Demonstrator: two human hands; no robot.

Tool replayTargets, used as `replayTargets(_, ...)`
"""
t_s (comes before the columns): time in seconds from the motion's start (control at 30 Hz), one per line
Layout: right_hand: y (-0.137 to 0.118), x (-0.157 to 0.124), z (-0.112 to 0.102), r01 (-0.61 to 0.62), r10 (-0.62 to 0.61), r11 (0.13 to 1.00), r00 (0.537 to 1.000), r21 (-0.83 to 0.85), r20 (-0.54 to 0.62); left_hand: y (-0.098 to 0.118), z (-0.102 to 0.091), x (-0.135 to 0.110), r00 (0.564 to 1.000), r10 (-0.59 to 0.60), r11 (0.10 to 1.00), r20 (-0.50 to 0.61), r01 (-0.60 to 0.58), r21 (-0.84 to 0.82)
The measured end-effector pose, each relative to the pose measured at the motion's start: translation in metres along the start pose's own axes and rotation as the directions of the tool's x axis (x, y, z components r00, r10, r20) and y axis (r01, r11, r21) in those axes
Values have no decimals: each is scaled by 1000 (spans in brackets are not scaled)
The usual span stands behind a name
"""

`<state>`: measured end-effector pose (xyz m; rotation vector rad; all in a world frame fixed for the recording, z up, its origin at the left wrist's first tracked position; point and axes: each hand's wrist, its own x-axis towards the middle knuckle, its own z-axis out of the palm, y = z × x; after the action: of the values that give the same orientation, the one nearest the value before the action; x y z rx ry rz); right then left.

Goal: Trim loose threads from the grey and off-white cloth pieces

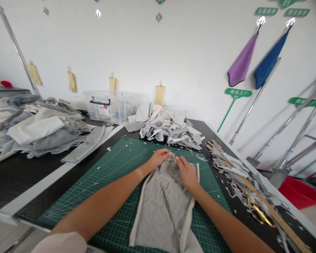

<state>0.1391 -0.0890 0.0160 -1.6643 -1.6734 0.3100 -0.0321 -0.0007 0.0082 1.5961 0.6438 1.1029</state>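
Note:
A grey fleece fabric piece [164, 207] with pale edging lies lengthwise on the green cutting mat [113, 175]. My left hand [159, 159] rests at its far end, fingers stretched out flat on the cloth. My right hand [187, 173] lies beside it on the same end, fingers flat and pressed on the fabric. The fingertips of both hands nearly meet at the top edge of the piece. Neither hand grips anything.
A heap of grey and white fabric scraps [168, 128] sits beyond the mat. Stacked cloth [39, 130] covers the left table. A clear plastic bin [112, 105] stands at the back. Scissors [258, 211], a wooden ruler [279, 219] and trimmings lie right; a red tub [301, 193] beyond.

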Motion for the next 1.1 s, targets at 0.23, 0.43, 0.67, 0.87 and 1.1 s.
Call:
replayTargets(0.23,0,0,1,18,-18,999,1000,-26,15,-5,-2,1,1000,5,1000,17,-5,0)
replayTargets(0.43,1,0,0,14,-13,1000,999,-28,38,-10,-3,3,999,18,997,47,-21,71)
replayTargets(0.67,2,0,1,54,-51,997,997,-53,55,-12,-4,5,998,10,994,65,-17,104)
replayTargets(0.87,3,0,1,61,-58,997,996,-51,61,-13,-4,5,997,14,996,72,-20,86)
replayTargets(1.1,3,0,1,64,-59,996,995,-69,78,-17,-3,5,997,-5,998,72,0,67)
